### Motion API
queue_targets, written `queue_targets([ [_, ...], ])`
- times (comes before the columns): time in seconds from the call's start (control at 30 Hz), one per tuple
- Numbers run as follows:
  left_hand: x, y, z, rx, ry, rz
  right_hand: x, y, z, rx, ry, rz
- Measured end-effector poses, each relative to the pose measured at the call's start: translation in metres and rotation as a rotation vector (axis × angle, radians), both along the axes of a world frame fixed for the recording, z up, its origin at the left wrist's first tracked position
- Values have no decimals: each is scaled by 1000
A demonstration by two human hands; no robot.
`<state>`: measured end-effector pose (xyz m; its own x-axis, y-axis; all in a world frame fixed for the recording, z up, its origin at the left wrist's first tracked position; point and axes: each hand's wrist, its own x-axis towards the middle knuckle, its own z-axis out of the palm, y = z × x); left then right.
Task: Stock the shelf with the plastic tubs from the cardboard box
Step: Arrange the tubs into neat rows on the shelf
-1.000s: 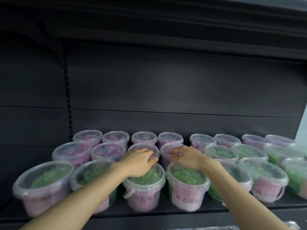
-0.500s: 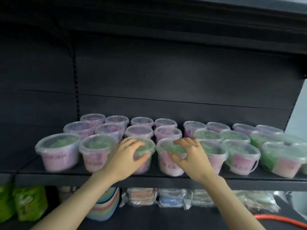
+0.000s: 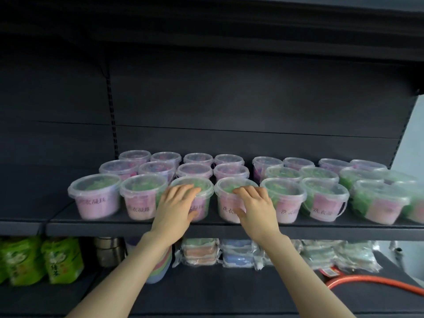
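Several clear plastic tubs with lids stand in three rows on the dark shelf (image 3: 91, 228); the front ones hold green contents and carry pink labels. My left hand (image 3: 176, 207) grips the third front-row tub (image 3: 203, 187), fingers over its lid rim and thumb on its front wall. My right hand (image 3: 254, 205) holds the neighbouring tub (image 3: 226, 191) the same way. Both tubs stand upright on the shelf near its front edge. The cardboard box is out of view.
The shelf above (image 3: 206, 31) overhangs the tubs. The lower shelf holds green bags (image 3: 62, 260), metal pots (image 3: 107, 251), stacked coloured bowls (image 3: 160, 270) and wrapped packs (image 3: 199, 251). An orange hose (image 3: 367, 282) lies at the lower right.
My view has pulled back and down, so the lower shelf shows. Both hands have slid from the lids further back to the front-row tubs.
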<state>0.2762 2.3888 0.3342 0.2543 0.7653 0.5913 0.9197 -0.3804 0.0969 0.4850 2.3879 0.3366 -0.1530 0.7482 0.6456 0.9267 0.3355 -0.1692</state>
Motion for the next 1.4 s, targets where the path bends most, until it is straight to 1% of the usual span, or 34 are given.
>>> queue_targets([
  [0.17,2,-3,0,-16,29,20,-6,-2,2,-47,-6,-48],
  [0.33,0,-5,1,-66,44,8,-8,-13,5,-127,6,-16],
  [0.37,1,-8,3,-57,27,-2,-6,-18,7,-129,0,-15],
  [0.43,7,-16,8,44,-36,-39,3,-31,13,-95,14,3],
  [0.53,34,-23,16,233,-152,-120,31,-52,29,-12,102,-23],
  [0.6,63,-29,26,245,-202,-191,57,-62,34,44,138,-87],
  [0.67,95,-30,31,229,-220,-264,86,-67,33,24,140,-144],
  [0.77,144,-26,24,243,-233,-332,129,-70,24,24,147,-163],
  [0.83,172,-21,10,257,-251,-313,159,-67,16,11,158,-169],
  [0.9,196,-15,-8,278,-241,-232,187,-59,11,14,160,-144],
  [0.97,216,-9,-18,259,-243,-157,210,-49,9,67,141,-109],
  [1.07,239,1,-23,220,-261,-81,234,-27,7,127,73,-37],
  [1.17,252,6,-27,236,-298,-38,248,-5,1,119,47,25],
  [1.2,255,5,-28,240,-311,-27,250,-1,-2,79,75,41],
  [1.3,259,6,-30,221,-398,-15,251,0,-11,-62,248,121],
  [1.4,265,6,-37,238,-469,-67,253,-4,-15,-47,358,147],
])
